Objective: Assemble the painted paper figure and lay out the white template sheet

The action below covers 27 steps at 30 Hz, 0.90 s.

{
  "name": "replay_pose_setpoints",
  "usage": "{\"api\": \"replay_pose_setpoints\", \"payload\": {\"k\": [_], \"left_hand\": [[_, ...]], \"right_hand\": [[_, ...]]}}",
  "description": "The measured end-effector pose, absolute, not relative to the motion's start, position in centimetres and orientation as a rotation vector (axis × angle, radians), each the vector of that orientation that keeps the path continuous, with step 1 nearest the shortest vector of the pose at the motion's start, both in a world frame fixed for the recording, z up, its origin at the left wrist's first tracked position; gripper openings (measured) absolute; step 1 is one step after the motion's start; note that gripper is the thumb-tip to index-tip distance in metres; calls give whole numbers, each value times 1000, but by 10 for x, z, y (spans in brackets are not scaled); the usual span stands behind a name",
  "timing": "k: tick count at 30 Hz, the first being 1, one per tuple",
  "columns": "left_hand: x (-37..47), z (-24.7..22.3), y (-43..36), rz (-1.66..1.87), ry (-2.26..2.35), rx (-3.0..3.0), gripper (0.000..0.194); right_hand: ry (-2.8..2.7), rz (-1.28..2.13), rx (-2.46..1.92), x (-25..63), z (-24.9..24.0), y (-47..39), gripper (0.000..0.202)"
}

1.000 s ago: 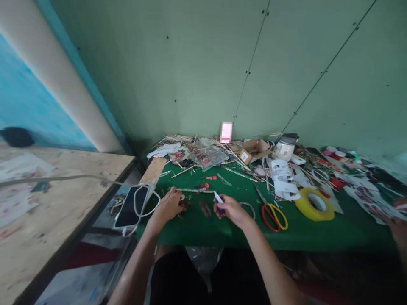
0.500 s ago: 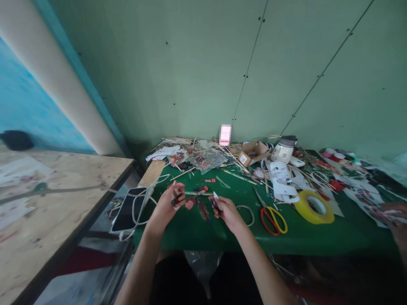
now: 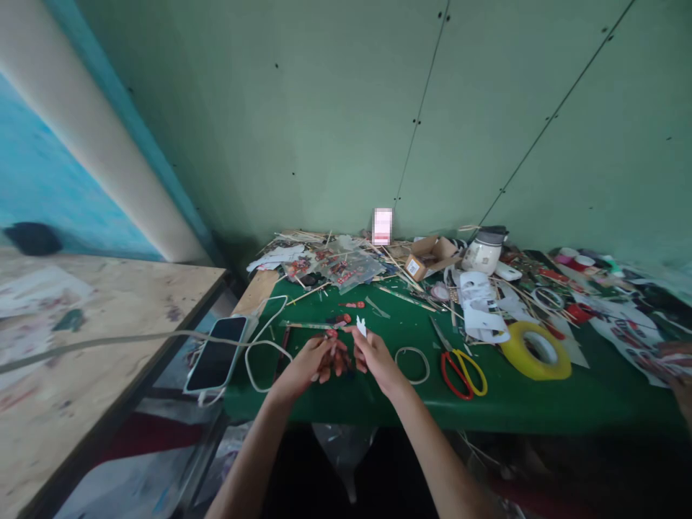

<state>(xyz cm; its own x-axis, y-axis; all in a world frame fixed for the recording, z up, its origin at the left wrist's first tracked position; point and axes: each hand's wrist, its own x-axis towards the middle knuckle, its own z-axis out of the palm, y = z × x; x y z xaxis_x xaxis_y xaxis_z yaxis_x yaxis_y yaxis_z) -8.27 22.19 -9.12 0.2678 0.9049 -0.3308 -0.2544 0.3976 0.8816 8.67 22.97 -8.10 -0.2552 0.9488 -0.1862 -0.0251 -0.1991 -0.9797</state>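
Scissors (image 3: 453, 352) are lying at three o'clock from right hand (image 3: 373, 353), itself gripping a white piece (image 3: 361, 327), hold of left hand (image 3: 313, 360) being indiscernible.

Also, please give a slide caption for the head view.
Left hand and right hand, close together over a green table, with scissors and tape to their right.

On the green worktop (image 3: 422, 404), scissors (image 3: 450, 349) with 1 red and 1 yellow handle lie near a yellow tape roll (image 3: 517, 353). Behind, an open cardboard box (image 3: 415, 267) sits near a dark-lidded container (image 3: 483, 256). A dark-screened phone (image 3: 219, 353) lies at the left.
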Motion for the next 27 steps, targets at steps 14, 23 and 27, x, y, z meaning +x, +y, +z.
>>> {"api": "replay_pose_setpoints", "payload": {"k": [14,23,27], "left_hand": [[-87,-102,225,994,1213,834,52],[-103,-104,225,1126,1252,708,43],[-106,-101,222,1153,1248,703,39]], "right_hand": [[-1744,994,-1813,134,-90,291,16],[-2238,573,-1838,118,-80,321,20],[-2331,439,-1777,95,-81,330,17]]}}
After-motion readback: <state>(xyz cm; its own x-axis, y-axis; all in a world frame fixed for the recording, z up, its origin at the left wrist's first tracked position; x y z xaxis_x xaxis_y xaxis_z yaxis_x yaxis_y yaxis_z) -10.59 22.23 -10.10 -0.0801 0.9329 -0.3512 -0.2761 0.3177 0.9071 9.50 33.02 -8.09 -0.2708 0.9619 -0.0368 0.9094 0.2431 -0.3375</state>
